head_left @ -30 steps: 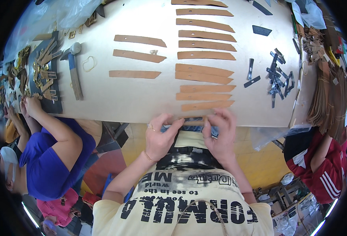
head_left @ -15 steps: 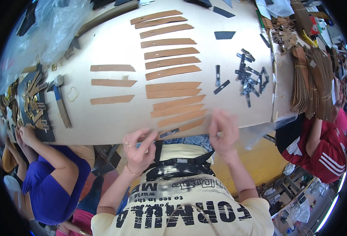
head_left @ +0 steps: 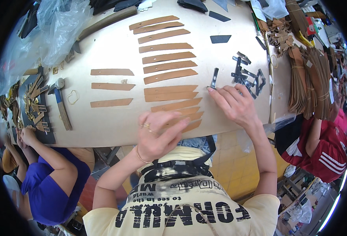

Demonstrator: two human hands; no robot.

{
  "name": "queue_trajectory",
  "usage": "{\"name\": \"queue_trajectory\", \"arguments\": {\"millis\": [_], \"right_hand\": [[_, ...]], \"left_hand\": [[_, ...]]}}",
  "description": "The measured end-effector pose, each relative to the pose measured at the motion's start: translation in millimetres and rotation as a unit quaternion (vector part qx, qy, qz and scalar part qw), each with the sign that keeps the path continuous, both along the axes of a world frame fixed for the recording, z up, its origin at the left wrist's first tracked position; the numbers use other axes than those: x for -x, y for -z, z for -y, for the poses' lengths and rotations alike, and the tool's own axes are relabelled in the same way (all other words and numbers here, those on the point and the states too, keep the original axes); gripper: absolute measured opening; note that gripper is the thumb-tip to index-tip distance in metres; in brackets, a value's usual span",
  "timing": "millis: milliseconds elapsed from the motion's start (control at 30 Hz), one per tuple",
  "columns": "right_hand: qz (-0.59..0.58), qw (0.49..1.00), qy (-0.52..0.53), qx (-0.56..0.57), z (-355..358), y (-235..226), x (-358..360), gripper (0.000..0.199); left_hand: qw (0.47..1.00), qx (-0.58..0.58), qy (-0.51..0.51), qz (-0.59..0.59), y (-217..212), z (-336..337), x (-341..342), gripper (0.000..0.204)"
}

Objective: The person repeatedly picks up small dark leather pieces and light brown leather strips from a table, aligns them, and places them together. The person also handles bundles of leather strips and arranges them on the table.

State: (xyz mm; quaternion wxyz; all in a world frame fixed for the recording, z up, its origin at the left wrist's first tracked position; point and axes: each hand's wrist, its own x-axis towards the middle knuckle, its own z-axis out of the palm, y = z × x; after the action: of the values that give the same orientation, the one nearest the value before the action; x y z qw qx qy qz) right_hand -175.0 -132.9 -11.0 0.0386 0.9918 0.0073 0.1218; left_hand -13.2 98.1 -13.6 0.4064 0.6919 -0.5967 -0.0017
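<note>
Nearest, the left hand point(head_left: 157, 135) hangs over the near edge of the table point(head_left: 102, 129), its fingers point(head_left: 177, 128) loosely curled and holding nothing that I can make out; they point right and far, toward the lowest tan leather strips point(head_left: 181, 118) of the middle column, which lie just beyond the fingertips. Those strips run with their long axis left to right, slightly tilted.

A little farther and to the right, the right hand point(head_left: 236, 104) lies flat, fingers spread, fingertips touching the right ends of the stacked strips. It is the nearer hand to a small dark metal piece point(head_left: 214, 77) lying just beyond its fingertips, long axis near to far.

Count: some thirteen strips in the middle column, three in the left column point(head_left: 112, 87), and one hammer point(head_left: 61, 104) at the left. Far right is a heap of dark clips point(head_left: 246, 74), too tangled to count.
</note>
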Motion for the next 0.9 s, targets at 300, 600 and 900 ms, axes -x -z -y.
{"name": "queue_trajectory", "arguments": {"millis": [300, 600, 900], "right_hand": [[0.031, 0.844, 0.153, -0.513, -24.2, -11.8, 17.9, 0.051], [-0.041, 0.695, 0.113, -0.709, -69.9, -31.7, -5.4, 0.045], [-0.053, 0.706, 0.212, -0.673, -111.0, -9.7, -27.0, 0.028]], "left_hand": [[0.962, -0.048, -0.028, -0.268, -10.2, 40.1, 21.6, 0.034], [0.763, -0.162, -0.058, -0.624, -17.5, -10.7, 10.0, 0.013], [0.825, -0.192, -0.255, -0.466, -4.2, -40.9, 28.6, 0.008]]}}
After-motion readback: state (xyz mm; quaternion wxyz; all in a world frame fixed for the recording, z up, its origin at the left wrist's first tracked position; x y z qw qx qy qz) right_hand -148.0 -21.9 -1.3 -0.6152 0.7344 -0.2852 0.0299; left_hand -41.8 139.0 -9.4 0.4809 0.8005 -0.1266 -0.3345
